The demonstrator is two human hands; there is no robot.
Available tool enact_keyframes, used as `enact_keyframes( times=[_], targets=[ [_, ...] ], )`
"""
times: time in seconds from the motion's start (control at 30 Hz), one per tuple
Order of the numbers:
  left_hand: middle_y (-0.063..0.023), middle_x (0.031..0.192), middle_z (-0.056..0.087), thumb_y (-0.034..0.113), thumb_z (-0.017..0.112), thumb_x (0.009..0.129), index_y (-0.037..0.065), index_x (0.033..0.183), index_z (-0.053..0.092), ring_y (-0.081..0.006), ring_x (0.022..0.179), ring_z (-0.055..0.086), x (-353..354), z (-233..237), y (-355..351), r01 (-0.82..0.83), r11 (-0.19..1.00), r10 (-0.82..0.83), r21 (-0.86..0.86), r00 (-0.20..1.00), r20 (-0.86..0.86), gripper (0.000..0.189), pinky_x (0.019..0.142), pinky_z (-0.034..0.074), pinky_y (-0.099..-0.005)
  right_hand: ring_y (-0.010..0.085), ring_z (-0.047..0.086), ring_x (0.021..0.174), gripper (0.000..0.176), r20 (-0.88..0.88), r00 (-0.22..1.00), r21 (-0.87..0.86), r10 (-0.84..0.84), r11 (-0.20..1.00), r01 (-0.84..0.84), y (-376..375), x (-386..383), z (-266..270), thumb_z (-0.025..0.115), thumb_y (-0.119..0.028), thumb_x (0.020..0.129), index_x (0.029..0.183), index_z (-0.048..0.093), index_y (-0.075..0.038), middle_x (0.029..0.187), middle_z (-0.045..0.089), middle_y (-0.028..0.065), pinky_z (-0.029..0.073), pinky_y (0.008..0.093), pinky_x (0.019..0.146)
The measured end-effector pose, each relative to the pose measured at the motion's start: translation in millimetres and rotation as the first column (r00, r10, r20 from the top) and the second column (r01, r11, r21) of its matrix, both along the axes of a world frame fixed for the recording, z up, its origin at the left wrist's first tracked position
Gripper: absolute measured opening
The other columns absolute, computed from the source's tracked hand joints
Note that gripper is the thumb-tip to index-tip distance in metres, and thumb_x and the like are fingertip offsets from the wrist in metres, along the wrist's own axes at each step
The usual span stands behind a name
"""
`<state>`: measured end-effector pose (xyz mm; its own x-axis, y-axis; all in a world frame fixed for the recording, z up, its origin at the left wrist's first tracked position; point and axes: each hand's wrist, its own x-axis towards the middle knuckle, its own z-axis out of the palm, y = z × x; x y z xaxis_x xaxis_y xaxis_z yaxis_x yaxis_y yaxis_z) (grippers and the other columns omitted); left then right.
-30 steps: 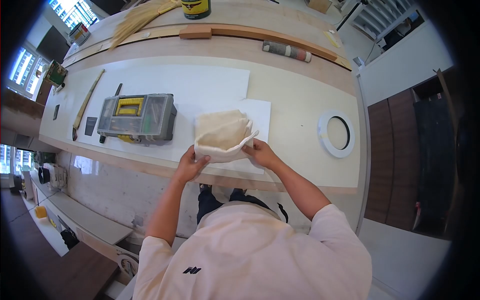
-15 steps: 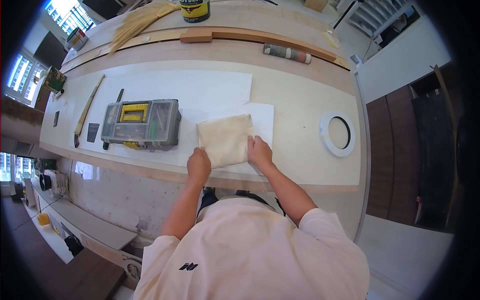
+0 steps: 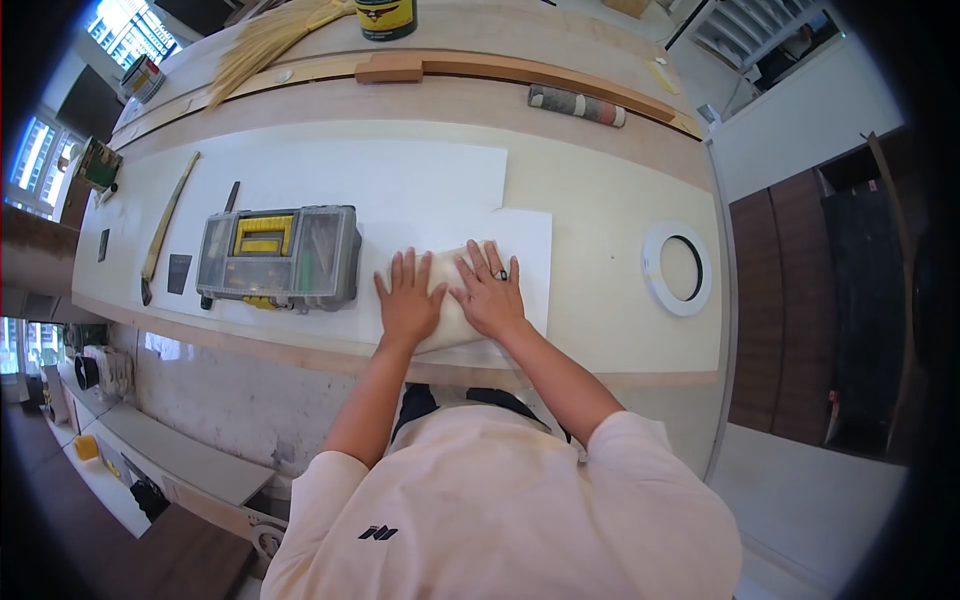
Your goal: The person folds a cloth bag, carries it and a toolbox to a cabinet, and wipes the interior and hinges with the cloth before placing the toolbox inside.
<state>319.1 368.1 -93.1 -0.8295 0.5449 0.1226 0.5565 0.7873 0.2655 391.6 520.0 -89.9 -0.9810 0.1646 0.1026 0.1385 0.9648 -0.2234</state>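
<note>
A folded cream cloth (image 3: 450, 328) lies on white sheets (image 3: 440, 180) at the near side of the workbench. Flat on its left part rests my left hand (image 3: 410, 300), open with the fingers spread. My right hand (image 3: 490, 290), wearing a dark ring, presses on the cloth's right part, also open and spread. The two thumbs nearly meet, and both hands cover much of the cloth. Just left of my left hand stands a grey toolbox (image 3: 278, 258) with a clear lid and a yellow handle.
A white ring-shaped roll (image 3: 655, 270) lies at the right of the bench. A long-handled tool (image 3: 170, 225) lies left of the toolbox. Along the back are a wooden strip (image 3: 540, 80), a patterned cylinder (image 3: 575, 105), a straw broom (image 3: 265, 50) and a yellow-labelled can (image 3: 386, 18).
Both hands have gone from gripping the cloth's side edges to lying flat on top of it with fingers spread. The cloth now lies pressed under the palms.
</note>
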Motion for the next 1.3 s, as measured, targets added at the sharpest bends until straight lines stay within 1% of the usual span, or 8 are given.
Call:
enact_keyframes(
  times=[0.3, 0.4, 0.6, 0.7, 0.87, 0.97, 1.03, 1.3],
  targets=[
    [-0.0229, 0.119, 0.058, 0.023, 0.075, 0.077, -0.007, 0.134, 0.039, -0.0347, 0.108, 0.057, -9.1, -6.4, -8.6, -0.638, 0.714, 0.415, 0.289, 0.717, 0.560, 0.074, 0.092, 0.044, -0.0435, 0.0371, 0.032, 0.136, 0.088, 0.010, 0.990, -0.427, -0.141, 0.894, 0.132, 38.2, -26.8, 2.6, 0.079, -0.030, 0.070, 0.143, 0.036, -0.008, 0.148, 0.031, 0.0202, 0.031, 0.0461, 0.111],
    [-0.0183, 0.106, 0.064, 0.020, 0.078, 0.072, -0.005, 0.126, 0.049, -0.0298, 0.093, 0.064, -32.3, -22.1, -11.2, -0.720, 0.626, 0.148, 0.300, 0.487, 0.861, 0.066, 0.083, 0.050, -0.0392, 0.0396, 0.048, 0.122, 0.115, 0.278, 0.933, -0.570, -0.231, 0.741, 0.353, 54.5, -52.2, 12.6, 0.088, -0.016, 0.055, 0.146, 0.020, -0.002, 0.140, 0.038, 0.0277, 0.040, 0.0459, 0.104],
    [-0.0117, 0.101, 0.065, 0.013, 0.072, 0.080, -0.001, 0.114, 0.056, -0.0211, 0.091, 0.064, -21.3, 27.2, -32.5, -0.763, 0.409, -0.458, 0.500, 0.302, 0.836, 0.039, 0.080, 0.051, -0.0340, 0.0278, 0.055, 0.112, 0.086, 0.373, 0.922, -0.921, 0.107, 0.168, 0.353, 79.4, -26.1, 52.1, 0.082, -0.004, 0.067, 0.139, 0.034, 0.001, 0.120, 0.056, 0.0162, 0.045, 0.0372, 0.095],
    [-0.0105, 0.101, 0.065, 0.011, 0.068, 0.084, 0.000, 0.113, 0.056, -0.0193, 0.091, 0.063, -24.9, 46.3, -30.7, -0.683, 0.457, -0.510, 0.570, 0.323, 0.797, 0.033, 0.078, 0.051, -0.0330, 0.0265, 0.060, 0.104, 0.066, 0.322, 0.943, -0.940, 0.081, -0.096, 0.329, 87.9, -5.9, 54.5, 0.076, -0.002, 0.073, 0.131, 0.044, 0.003, 0.113, 0.060, 0.0148, 0.050, 0.0381, 0.090],
    [-0.0222, 0.110, 0.060, 0.028, 0.069, 0.086, -0.006, 0.119, 0.052, -0.0273, 0.105, 0.060, -30.1, 4.1, -15.0, -0.317, 0.821, 0.206, 0.474, 0.940, 0.272, 0.050, 0.088, 0.048, -0.0403, 0.0298, 0.062, 0.105, 0.049, 0.450, 0.819, -0.877, -0.358, -0.349, 0.329, 64.9, 23.0, 0.1, 0.066, -0.002, 0.083, 0.128, 0.047, 0.004, 0.116, 0.061, 0.0186, 0.051, 0.0439, 0.094],
    [-0.0249, 0.118, 0.058, 0.027, 0.071, 0.084, -0.008, 0.121, 0.049, -0.0327, 0.106, 0.060, 20.6, 31.7, -22.7, -0.575, 0.776, 0.266, 0.259, 0.671, 0.692, 0.055, 0.089, 0.048, -0.0407, 0.0316, 0.058, 0.113, 0.048, 0.403, 0.845, -0.775, -0.352, -0.622, 0.111, 47.4, 47.6, -4.4, 0.063, -0.004, 0.086, 0.129, 0.045, 0.003, 0.123, 0.057, 0.0189, 0.049, 0.0451, 0.097],
    [-0.0215, 0.120, 0.058, 0.024, 0.071, 0.084, -0.005, 0.125, 0.048, -0.0303, 0.106, 0.061, 30.4, 45.0, -29.1, -0.810, 0.582, -0.112, 0.075, 0.012, 0.994, 0.056, 0.088, 0.050, -0.0406, 0.0321, 0.055, 0.118, 0.048, 0.468, 0.831, -0.684, -0.302, -0.719, 0.124, 29.8, 62.9, 5.4, 0.062, -0.007, 0.088, 0.132, 0.044, 0.002, 0.128, 0.054, 0.0183, 0.048, 0.0466, 0.099],
    [-0.0172, 0.126, 0.057, 0.006, 0.063, 0.086, -0.001, 0.132, 0.044, -0.0272, 0.112, 0.060, 17.0, -0.1, -42.8, -0.834, 0.445, -0.565, 0.325, 0.019, 0.825, 0.050, 0.097, 0.050, -0.0423, 0.0296, 0.054, 0.121, 0.054, 0.453, 0.864, -0.532, 0.220, -0.711, 0.460, 44.1, 81.9, 36.2, 0.061, -0.017, 0.091, 0.139, 0.041, -0.003, 0.134, 0.052, 0.0160, 0.045, 0.0451, 0.101]
  ],
)
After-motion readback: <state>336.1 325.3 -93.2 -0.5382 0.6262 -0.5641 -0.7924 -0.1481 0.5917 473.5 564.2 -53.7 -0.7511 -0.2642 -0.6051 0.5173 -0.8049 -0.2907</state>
